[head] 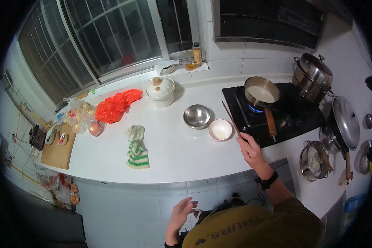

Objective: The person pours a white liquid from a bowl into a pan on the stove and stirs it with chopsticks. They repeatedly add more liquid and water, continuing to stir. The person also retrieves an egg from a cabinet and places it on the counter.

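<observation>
My right hand (250, 151) is closed around brown wooden chopsticks (231, 117), whose tips point up and away beside the gas hob. Just left of them sits a white bowl with a red rim (220, 130), a little pale stuff in its bottom. A shiny metal bowl (197, 116) stands behind it on the left. On the hob, a saucepan (262, 90) with a wooden handle holds whitish liquid over a blue flame. Low in front of my body, off the counter edge, my left hand (182, 212) holds nothing and its fingers are somewhat apart.
A striped cloth (138, 147), a lidded white pot (161, 91), a red plastic bag (117, 106) and bagged produce (83, 116) lie leftward on the white counter (173, 155). A steamer pot (313, 77) occupies the hob's right; a steel pot (313, 161) stands nearer me.
</observation>
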The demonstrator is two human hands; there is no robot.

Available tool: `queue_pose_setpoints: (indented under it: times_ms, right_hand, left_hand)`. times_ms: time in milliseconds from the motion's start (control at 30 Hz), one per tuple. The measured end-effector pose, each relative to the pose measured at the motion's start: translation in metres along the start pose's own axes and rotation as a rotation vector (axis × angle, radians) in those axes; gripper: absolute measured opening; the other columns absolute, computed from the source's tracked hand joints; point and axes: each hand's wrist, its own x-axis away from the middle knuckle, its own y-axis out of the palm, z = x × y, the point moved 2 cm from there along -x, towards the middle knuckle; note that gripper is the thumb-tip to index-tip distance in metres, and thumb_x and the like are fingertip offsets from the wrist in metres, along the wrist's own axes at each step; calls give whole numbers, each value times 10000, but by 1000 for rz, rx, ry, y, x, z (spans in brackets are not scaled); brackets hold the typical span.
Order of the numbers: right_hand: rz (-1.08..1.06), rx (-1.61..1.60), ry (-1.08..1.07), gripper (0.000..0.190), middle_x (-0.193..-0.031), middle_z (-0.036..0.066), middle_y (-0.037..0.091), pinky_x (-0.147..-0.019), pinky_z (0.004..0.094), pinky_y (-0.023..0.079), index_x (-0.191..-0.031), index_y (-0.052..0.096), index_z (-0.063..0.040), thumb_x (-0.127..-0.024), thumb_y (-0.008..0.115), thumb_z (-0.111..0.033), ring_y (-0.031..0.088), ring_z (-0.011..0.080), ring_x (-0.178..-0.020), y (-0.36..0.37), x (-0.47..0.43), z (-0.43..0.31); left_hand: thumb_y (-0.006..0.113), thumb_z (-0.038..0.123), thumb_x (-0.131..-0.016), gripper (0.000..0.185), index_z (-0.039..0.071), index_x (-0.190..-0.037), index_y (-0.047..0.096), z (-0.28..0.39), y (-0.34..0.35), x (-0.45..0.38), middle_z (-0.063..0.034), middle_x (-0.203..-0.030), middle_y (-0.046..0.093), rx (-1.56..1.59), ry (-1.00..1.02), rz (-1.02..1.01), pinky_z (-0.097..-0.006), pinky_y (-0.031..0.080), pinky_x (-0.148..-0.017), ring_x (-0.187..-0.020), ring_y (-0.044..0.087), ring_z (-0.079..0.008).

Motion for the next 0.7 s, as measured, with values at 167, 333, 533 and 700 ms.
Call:
queue_pose_setpoints:
  times_ms: [167, 333, 533, 700]
  right_hand:
    - [-151, 108, 82, 346, -1135, 163, 512, -835, 373, 474, -1111, 582, 13, -771, 584, 78, 539, 319, -1006, 47, 6, 13]
    - [-184, 207, 29, 369, -1164, 163, 502, -884, 429, 439, -1104, 577, 0, -742, 631, 47, 507, 323, -1054, 88, 12, 40]
    - [-236, 207, 16, 479, -1297, 186, 431, -1012, 499, 342, -1172, 540, -15, -712, 670, 9, 435, 352, -1191, 98, 19, 61]
    - [-241, 189, 28, 493, -1389, 223, 350, -1031, 503, 306, -1274, 479, -6, -790, 496, 84, 385, 380, -1240, 90, 20, 74]
  left_hand:
    - [541, 246, -946, 459, -52, -1281, 445, -1, -42, -5, -201, -1133, 608, 48, -3, -6, -381, 497, -899, -1057, 597, -281]
    - [531, 228, -952, 445, -58, -1281, 444, 4, -45, -23, -206, -1143, 600, 42, -44, -23, -388, 497, -907, -1059, 594, -290]
    - [535, 242, -948, 463, -68, -1279, 440, 16, -50, -31, -218, -1136, 598, 96, -94, 21, -402, 502, -908, -1053, 595, -302]
    - [541, 244, -944, 471, -75, -1274, 437, 28, -57, -51, -227, -1135, 596, 52, -105, 59, -412, 502, -905, -1050, 594, -312]
